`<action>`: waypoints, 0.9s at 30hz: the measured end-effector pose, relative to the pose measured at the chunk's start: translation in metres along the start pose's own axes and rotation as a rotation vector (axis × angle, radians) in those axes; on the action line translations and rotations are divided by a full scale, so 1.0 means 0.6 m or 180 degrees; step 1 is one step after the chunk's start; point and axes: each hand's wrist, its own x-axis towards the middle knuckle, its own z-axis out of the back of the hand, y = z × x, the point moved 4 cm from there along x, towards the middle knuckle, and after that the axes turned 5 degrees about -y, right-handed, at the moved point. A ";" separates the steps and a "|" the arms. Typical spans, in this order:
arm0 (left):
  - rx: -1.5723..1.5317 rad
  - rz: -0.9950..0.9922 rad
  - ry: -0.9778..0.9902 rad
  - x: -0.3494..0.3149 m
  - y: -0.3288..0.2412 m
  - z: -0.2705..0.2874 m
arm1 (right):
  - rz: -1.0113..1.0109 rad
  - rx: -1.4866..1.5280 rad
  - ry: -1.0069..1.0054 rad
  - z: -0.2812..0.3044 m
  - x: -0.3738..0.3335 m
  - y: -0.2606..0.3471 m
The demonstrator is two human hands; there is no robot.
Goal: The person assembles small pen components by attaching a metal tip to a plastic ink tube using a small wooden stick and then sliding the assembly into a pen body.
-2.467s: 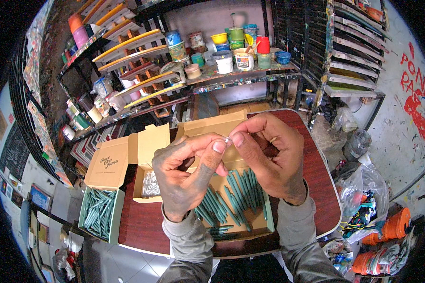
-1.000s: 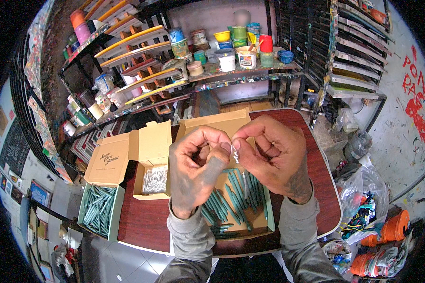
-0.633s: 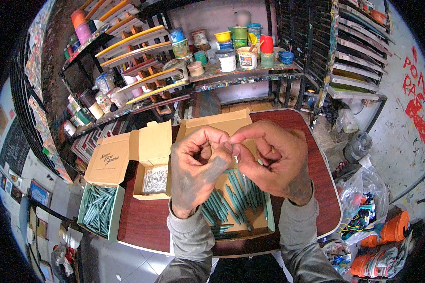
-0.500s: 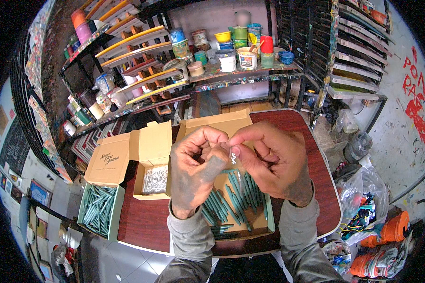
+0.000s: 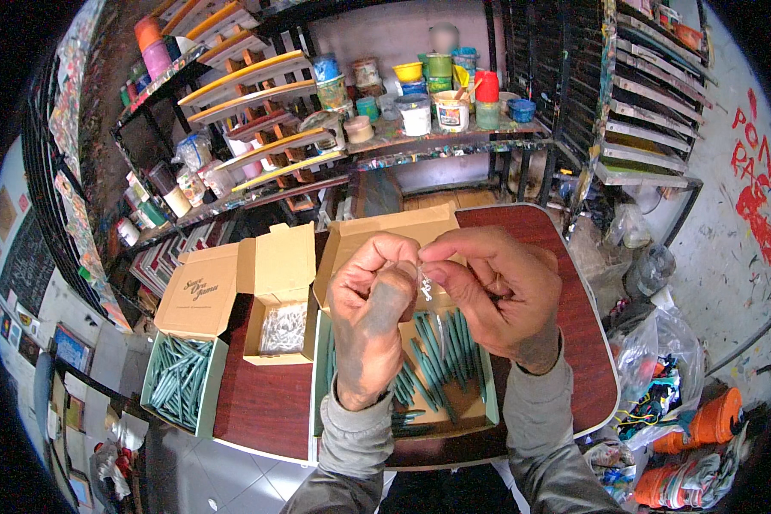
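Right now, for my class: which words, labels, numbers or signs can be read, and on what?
I won't copy wording; it stands here:
Cardboard lid: black script, readable; smaller line below, too small.
Right wall: red painted letters, readable.
Dark board, far left: pale writing, too small.
Printed tub: label too small.

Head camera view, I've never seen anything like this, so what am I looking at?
No machine here: a camera worn on a person's head looks down at their bare left hand and right hand, its wide lens bending straight edges. On the dark red table, the left box holds jumbled green sticks, the middle box small clear pieces, and the right box, partly hidden by the hands, more green sticks. The right hand pinches a tiny pale piece; whether the left hand grips it too is unclear.
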 end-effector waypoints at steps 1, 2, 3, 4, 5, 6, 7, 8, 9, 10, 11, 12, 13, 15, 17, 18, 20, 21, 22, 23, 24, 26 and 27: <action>0.0051 -0.0040 -0.0036 0.000 -0.001 -0.001 | -0.0016 -0.0053 0.0026 0.002 0.000 0.001; 0.0101 -0.0080 -0.0072 0.000 -0.002 -0.002 | -0.0032 -0.0109 0.0054 0.004 0.000 0.002; 0.0159 -0.0121 -0.0114 0.000 -0.003 -0.002 | -0.0027 -0.0177 0.0136 0.006 -0.001 0.005; 0.0062 -0.0103 -0.0130 -0.001 -0.001 -0.002 | 0.0059 -0.0200 0.0084 0.005 -0.001 0.005; -0.0036 -0.0085 -0.0146 -0.002 0.001 -0.002 | 0.0145 -0.0225 0.0028 0.003 -0.002 0.004; -0.0138 -0.0065 -0.0163 -0.003 0.004 -0.004 | 0.0312 -0.0208 -0.0158 -0.006 -0.005 -0.003; -0.0250 -0.0064 -0.0237 -0.005 0.006 -0.008 | 0.0377 -0.0233 -0.0223 -0.008 -0.005 -0.002; -0.0363 -0.0064 -0.0310 -0.007 0.007 -0.014 | 0.0440 -0.0260 -0.0291 -0.010 -0.005 0.000; -0.0478 -0.0063 -0.0387 -0.008 0.009 -0.016 | 0.0401 -0.0329 -0.0234 -0.010 -0.004 0.009; -0.0477 -0.0179 -0.0361 -0.009 0.010 -0.013 | 0.0362 -0.0398 -0.0178 -0.011 -0.004 0.015; -0.0476 -0.0295 -0.0336 -0.011 0.015 -0.008 | 0.0408 -0.0463 -0.0159 -0.014 -0.006 0.017; -0.0470 -0.0411 -0.0308 -0.013 0.015 -0.005 | 0.0453 -0.0525 -0.0145 -0.019 -0.007 0.019; -0.0243 -0.0612 -0.0584 -0.016 0.011 -0.006 | 0.0499 -0.0586 -0.0130 -0.023 -0.008 0.021; 0.0218 -0.1007 -0.1134 -0.022 0.002 -0.015 | 0.0529 -0.0772 -0.0041 -0.031 -0.013 0.022; 0.0696 -0.1796 -0.1166 -0.018 0.000 -0.009 | 0.0694 -0.0873 -0.0148 -0.035 -0.021 0.015; 0.0921 -0.2208 -0.1169 -0.017 -0.001 -0.008 | 0.0461 -0.0568 -0.0324 -0.033 -0.021 0.012; 0.1410 -0.2474 -0.0815 -0.014 -0.016 -0.001 | -0.0009 0.0056 -0.0666 -0.032 -0.022 0.006; 0.1255 -0.2301 -0.0784 -0.013 -0.016 0.000 | -0.0296 0.0430 -0.0674 -0.030 -0.024 -0.002; 0.1104 -0.2128 -0.0751 -0.011 -0.018 0.001 | -0.0586 0.0806 -0.0678 -0.027 -0.027 -0.012; 0.1136 -0.1801 -0.0759 -0.009 -0.029 0.000 | -0.0876 0.1183 -0.0679 -0.026 -0.029 -0.022; 0.1184 -0.1738 -0.0575 -0.005 -0.030 0.000 | -0.0822 0.1298 -0.0660 -0.024 -0.029 -0.025; 0.1204 -0.1595 -0.0270 0.001 -0.028 0.000 | -0.0711 0.1527 -0.0620 -0.020 -0.027 -0.032; 0.1206 -0.1518 -0.0162 0.002 -0.027 0.002 | -0.0642 0.1516 -0.0624 -0.021 -0.027 -0.033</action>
